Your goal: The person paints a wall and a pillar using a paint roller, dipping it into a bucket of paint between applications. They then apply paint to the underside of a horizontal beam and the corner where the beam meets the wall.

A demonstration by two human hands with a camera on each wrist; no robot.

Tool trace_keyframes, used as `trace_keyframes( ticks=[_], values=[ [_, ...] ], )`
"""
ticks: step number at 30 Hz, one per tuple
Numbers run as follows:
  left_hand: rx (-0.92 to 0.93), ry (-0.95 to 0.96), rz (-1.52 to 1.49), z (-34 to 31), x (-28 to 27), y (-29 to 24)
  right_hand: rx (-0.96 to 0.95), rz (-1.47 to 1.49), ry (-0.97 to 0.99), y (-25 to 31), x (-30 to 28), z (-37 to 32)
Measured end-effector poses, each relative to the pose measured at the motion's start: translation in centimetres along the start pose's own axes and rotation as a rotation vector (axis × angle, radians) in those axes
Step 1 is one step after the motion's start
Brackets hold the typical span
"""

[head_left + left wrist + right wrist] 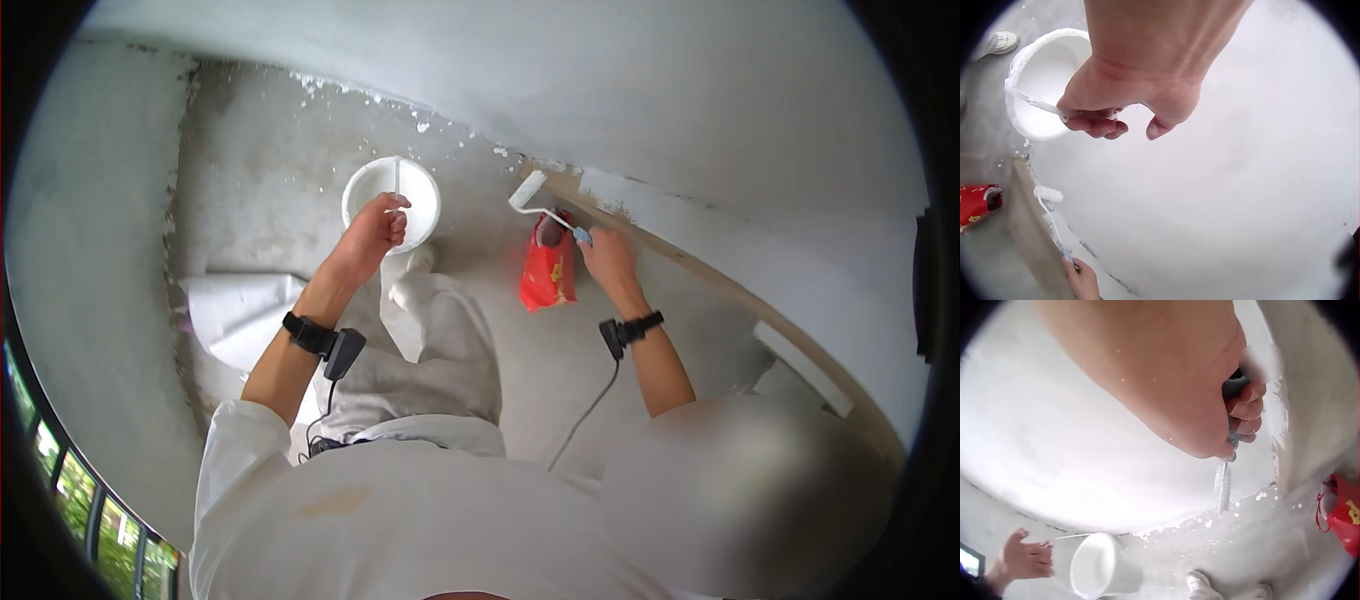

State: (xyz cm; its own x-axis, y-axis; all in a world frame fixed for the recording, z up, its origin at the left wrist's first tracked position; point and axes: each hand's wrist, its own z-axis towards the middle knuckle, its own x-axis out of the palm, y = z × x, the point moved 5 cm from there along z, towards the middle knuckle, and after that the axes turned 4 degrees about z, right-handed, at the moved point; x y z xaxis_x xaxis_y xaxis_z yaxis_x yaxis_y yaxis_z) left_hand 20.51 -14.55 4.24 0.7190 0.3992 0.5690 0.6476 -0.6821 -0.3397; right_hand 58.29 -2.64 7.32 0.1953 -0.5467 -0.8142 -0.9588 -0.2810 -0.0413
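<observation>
While the left hand grips a white handle strip running to the rim of a white bucket, the right hand holds a small paint roller by its blue grip. Fingers of both hands are curled round their items.

Taking the person's body as six o'clock in the head view, the bucket stands at eleven and the roller at one. The roller's white head lies close to the foot of the wall; contact could not be confirmed. The bucket's interior is white; whether it rests on the floor or is slightly raised cannot be told. White splashes mark the floor around twelve o'clock. A red bag lies at six o'clock from the roller head, and a brown strip follows the wall's base.

Assessment: the step in hand is judged to be coating the lower wall, with the bucket kept ready for reloading. The next move would probably call for laying the roller flat and rolling with light, even pressure, or returning it toward nine o'clock, to the bucket, should it need paint.
</observation>
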Motion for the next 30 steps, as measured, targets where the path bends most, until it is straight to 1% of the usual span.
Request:
trace_keyframes(
  ticks=[1,2,3,4,6,8,10,11,13,14,16,17,18,19,20,22,26,29,30],
  values=[
    [0.002,-0.022,0.044,1.9,-0.2,0.1,-0.005,0.083,0.019,0.0,0.8,-1.7],
    [-0.005,-0.047,0.079,3.3,-0.7,0.9,0.010,0.100,0.022,0.1,2.1,-3.9],
    [-0.004,-0.041,0.101,4.3,-1.1,2.2,-0.049,0.126,0.001,0.4,3.3,-4.7],
    [-0.017,-0.029,0.070,6.3,-1.7,2.3,-0.118,0.148,-0.057,1.1,3.8,-3.2],
    [-0.032,-0.016,0.065,11.1,-3.5,2.3,-0.126,0.232,-0.129,2.4,6.4,-1.8],
    [-0.031,0.033,0.092,14.8,-5.2,3.4,-0.117,0.322,-0.140,3.9,9.8,-1.3],
    [-0.028,0.014,0.152,16.5,-5.7,3.7,-0.189,0.413,-0.242,5.7,11.3,-0.3],
    [-0.021,0.059,0.172,18.2,-6.2,4.3,-0.174,0.422,-0.256,5.6,12.8,0.8],
    [-0.017,0.113,0.216,20.9,-6.5,5.1,-0.283,0.473,-0.385,6.0,14.9,2.5],
    [-0.005,0.151,0.247,22.1,-6.3,5.5,-0.264,0.481,-0.408,6.1,15.9,3.6],
    [0.004,0.214,0.296,23.8,-7.0,6.0,-0.279,0.414,-0.375,7.9,17.6,5.4],
    [0.009,0.220,0.310,24.9,-7.5,6.4,-0.255,0.419,-0.396,8.6,19.0,6.8],
    [0.022,0.253,0.352,26.8,-7.9,6.9,-0.245,0.315,-0.404,9.6,21.4,8.7],
    [0.030,0.269,0.375,27.1,-8.3,7.1,-0.256,0.204,-0.386,10.8,22.3,10.0],
    [0.025,0.279,0.401,27.9,-8.1,7.3,-0.237,0.217,-0.401,10.6,22.8,11.3],
    [0.027,0.300,0.399,28.9,-8.1,7.6,-0.279,0.237,-0.389,11.1,23.9,12.8],
    [0.042,0.331,0.390,30.2,-8.2,8.5,-0.269,0.228,-0.420,11.6,24.4,13.9],
    [0.043,0.352,0.370,31.1,-8.4,8.7,-0.252,0.248,-0.395,11.3,24.9,14.2],
    [0.037,0.361,0.366,31.0,-8.4,8.9,-0.221,0.281,-0.315,11.2,25.7,14.7]
  ],
)
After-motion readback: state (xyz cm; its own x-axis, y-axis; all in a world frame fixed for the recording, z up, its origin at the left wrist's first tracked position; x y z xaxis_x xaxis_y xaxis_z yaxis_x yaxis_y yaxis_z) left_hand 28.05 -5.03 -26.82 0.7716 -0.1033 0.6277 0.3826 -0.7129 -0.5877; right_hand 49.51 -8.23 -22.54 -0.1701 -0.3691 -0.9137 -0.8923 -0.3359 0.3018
